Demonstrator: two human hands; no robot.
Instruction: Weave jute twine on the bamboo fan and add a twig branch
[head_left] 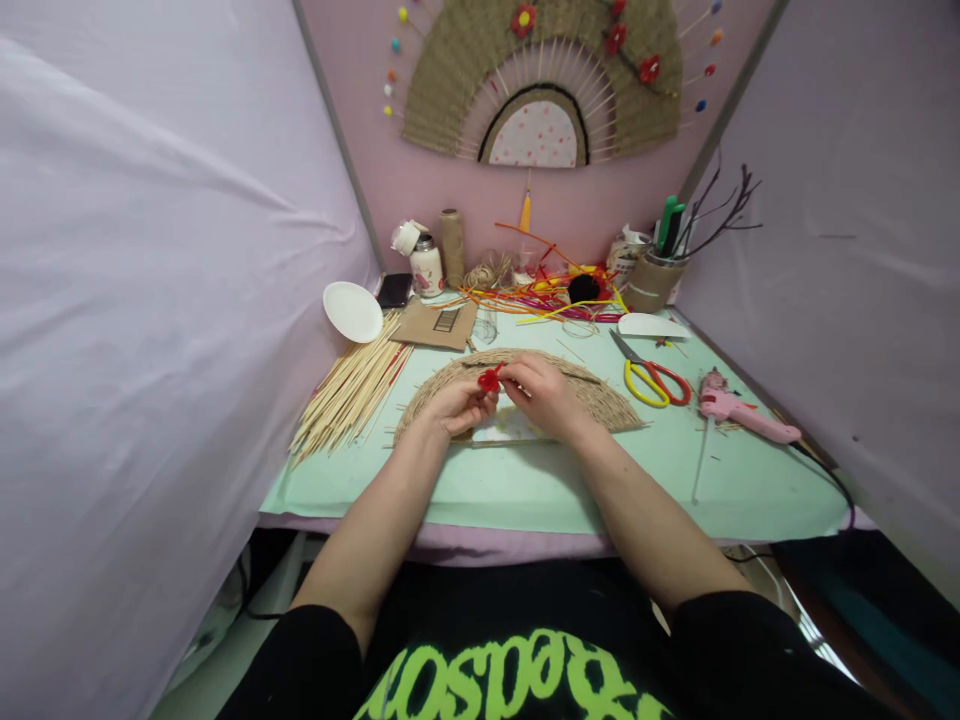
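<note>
A small red flower (pixel 490 380), seemingly made of pipe cleaner, is between my two hands above the table. My left hand (pixel 459 406) pinches it from the left and below. My right hand (pixel 541 392) closes its thumb and forefinger on the flower's red upper end. Beneath both hands lies a half-round woven straw fan (pixel 607 400) with a dark twig (pixel 577 374) along its upper part. The fan's pale inner panel (pixel 502 428) is partly covered by my hands.
Bamboo sticks (pixel 345 390) and a white bowl (pixel 352 312) are at left. Scissors (pixel 651 375) and a pink glue gun (pixel 742 412) with its cord lie right. Behind are cardboard (pixel 433 325), colourful pipe cleaners (pixel 540 300), a bottle (pixel 427 268) and a pen jar (pixel 655 280). A finished fan (pixel 450 100) hangs above.
</note>
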